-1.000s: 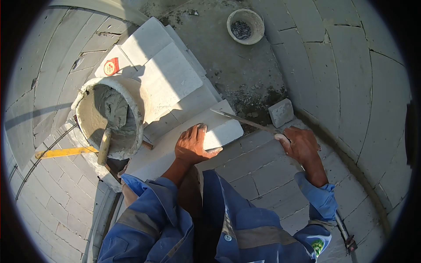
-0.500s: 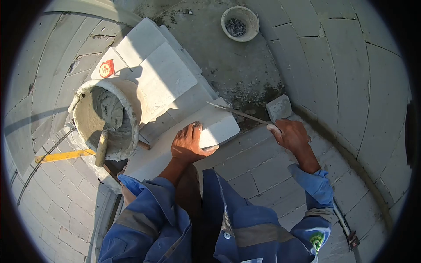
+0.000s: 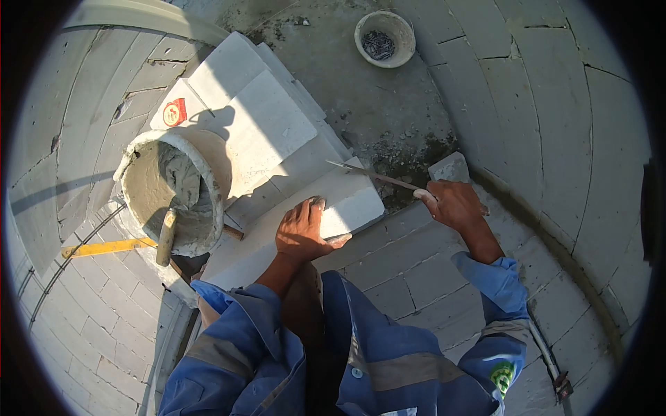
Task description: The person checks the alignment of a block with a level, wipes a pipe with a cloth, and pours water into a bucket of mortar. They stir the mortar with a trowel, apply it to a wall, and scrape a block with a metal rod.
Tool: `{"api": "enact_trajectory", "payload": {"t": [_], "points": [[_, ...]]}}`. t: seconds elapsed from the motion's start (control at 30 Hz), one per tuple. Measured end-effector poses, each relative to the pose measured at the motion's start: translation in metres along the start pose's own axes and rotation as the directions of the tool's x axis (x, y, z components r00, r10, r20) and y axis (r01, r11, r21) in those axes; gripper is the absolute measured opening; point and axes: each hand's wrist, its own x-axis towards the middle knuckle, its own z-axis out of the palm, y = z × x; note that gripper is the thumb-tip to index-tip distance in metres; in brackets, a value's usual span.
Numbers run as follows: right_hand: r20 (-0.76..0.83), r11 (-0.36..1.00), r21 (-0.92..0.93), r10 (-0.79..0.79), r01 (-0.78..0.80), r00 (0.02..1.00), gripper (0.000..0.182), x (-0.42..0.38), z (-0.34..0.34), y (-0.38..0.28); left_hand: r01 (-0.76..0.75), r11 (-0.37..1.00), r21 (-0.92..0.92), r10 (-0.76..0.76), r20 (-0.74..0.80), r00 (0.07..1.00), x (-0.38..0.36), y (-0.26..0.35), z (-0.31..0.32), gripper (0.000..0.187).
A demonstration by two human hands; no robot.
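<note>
My left hand (image 3: 303, 232) lies over a long white block (image 3: 260, 229), fingers on its top and thumb spread toward the near edge. My right hand (image 3: 456, 204) is closed around the handle end of a hand saw (image 3: 385, 179), its thumb along the top. The thin blade appears edge-on and reaches left across the block's far end. Its tip lies over the block's far long edge. The handle is hidden in my fist. Beyond that hand sits a small block offcut (image 3: 449, 167).
Stacked white blocks (image 3: 270, 114) stand at the back left, with a red tape measure (image 3: 175, 112) on top. Beside them a mortar bucket (image 3: 132, 166) holds a wooden-handled tool (image 3: 166, 237). A yellow level (image 3: 104, 247) lies nearby. Farther back is a small bucket (image 3: 361, 41) of metal pieces. Block walls (image 3: 548, 125) flank the space.
My right hand has pushed the saw slightly left across the block. My left hand keeps its place on the block. The whole view has shifted a little.
</note>
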Motion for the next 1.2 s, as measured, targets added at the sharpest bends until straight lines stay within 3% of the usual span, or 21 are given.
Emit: {"api": "enact_trajectory", "payload": {"t": [0.1, 0.23, 0.3, 0.63, 0.8, 0.9, 1.03, 1.1, 1.2], "points": [[-0.031, 1.000, 0.019, 0.004, -0.003, 1.000, 0.046, 0.017, 0.039, 0.021, 0.010, 1.000, 0.028, -0.011, 0.035, 0.999, 0.004, 0.001, -0.001, 0.083], [0.011, 0.991, 0.127, 0.033, -0.034, 0.999, 0.046, 0.000, 0.011, 0.004, 0.012, 1.000, -0.016, -0.012, 0.037, 0.999, -0.002, 0.000, 0.000, 0.085], [-0.004, 0.985, 0.170, -0.039, 0.039, 0.999, 0.047, -0.011, -0.006, -0.005, 0.016, 0.999, -0.037, -0.015, 0.042, 0.999, -0.002, 0.001, 0.003, 0.086], [-0.045, 0.993, 0.094, -0.073, 0.077, 0.996, 0.042, 0.009, 0.024, 0.006, 0.021, 1.000, -0.010, -0.020, 0.083, 0.996, 0.001, 0.002, 0.000, 0.084], [-0.140, 0.954, 0.242, -0.144, 0.175, 0.980, 0.040, 0.000, 0.032, 0.004, 0.025, 0.999, -0.027, -0.022, 0.109, 0.994, -0.003, 0.003, -0.002, 0.085], [-0.178, 0.955, 0.211, -0.174, 0.210, 0.969, 0.040, 0.005, 0.028, 0.006, -0.005, 0.999, 0.042, 0.003, 0.050, 0.999, 0.002, 0.004, -0.004, 0.084], [-0.178, 0.962, 0.227, -0.114, 0.154, 0.977, 0.039, -0.008, 0.024, -0.003, 0.022, 1.000, -0.002, -0.022, 0.043, 0.999, 0.002, 0.008, -0.004, 0.082], [-0.315, 0.931, 0.325, -0.059, 0.166, 0.947, 0.039, -0.008, 0.033, -0.002, 0.048, 0.999, -0.003, -0.048, 0.064, 0.997, 0.002, 0.008, -0.005, 0.082], [-0.341, 0.940, 0.295, -0.065, 0.172, 0.938, 0.039, 0.006, 0.044, -0.002, 0.014, 1.000, -0.002, -0.014, 0.006, 1.000, 0.003, 0.010, -0.004, 0.082]]}}
